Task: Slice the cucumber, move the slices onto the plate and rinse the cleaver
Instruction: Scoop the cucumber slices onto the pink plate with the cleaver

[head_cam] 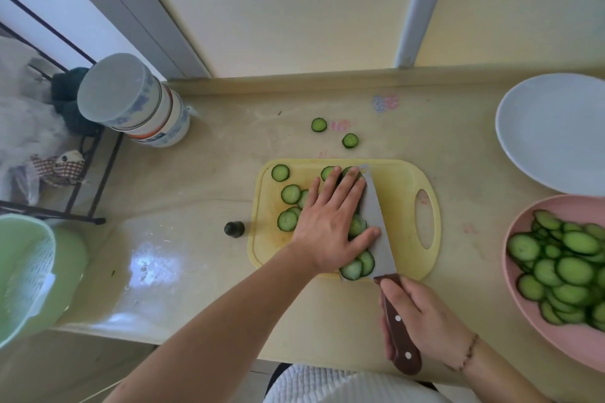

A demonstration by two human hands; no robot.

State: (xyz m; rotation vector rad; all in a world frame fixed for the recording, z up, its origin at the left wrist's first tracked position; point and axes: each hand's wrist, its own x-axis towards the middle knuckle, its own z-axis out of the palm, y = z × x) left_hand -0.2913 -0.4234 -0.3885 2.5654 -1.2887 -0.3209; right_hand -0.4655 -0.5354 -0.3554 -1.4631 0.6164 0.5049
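Nearest the counter's front edge, my right hand [422,321] is gripping the cleaver's [376,222] wooden handle, tilting the blade so it works as a scoop. My left hand [330,219] is pressing flat, fingers straight, herding cucumber slices [289,194] on the yellow cutting board [402,180] against the blade. The pink plate [523,311] at the right edge is already holding many slices; two strays [319,125] are lying toward the back edge.
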